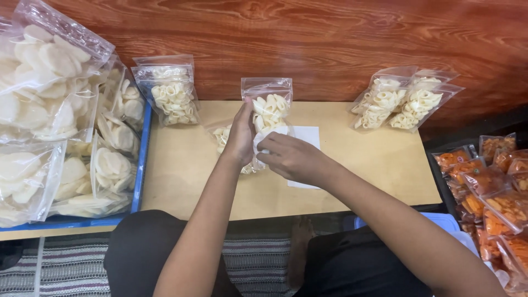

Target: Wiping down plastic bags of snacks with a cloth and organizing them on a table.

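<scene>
A clear plastic zip pouch of pale ring-shaped crackers stands upright at the middle of the low tan wooden table, apparently held that way so its contents stay settled below the seal. The left hand closes around the pouch's left edge, steadying it; the right hand pinches its lower front with curled fingers. Just right of the pouch lies a white paper sheet. Behind-left of it stands another filled pouch; well to its right, two more lean together. Far left, a blue tray holds bags of flat white crackers; far right lie orange snack packets.
</scene>
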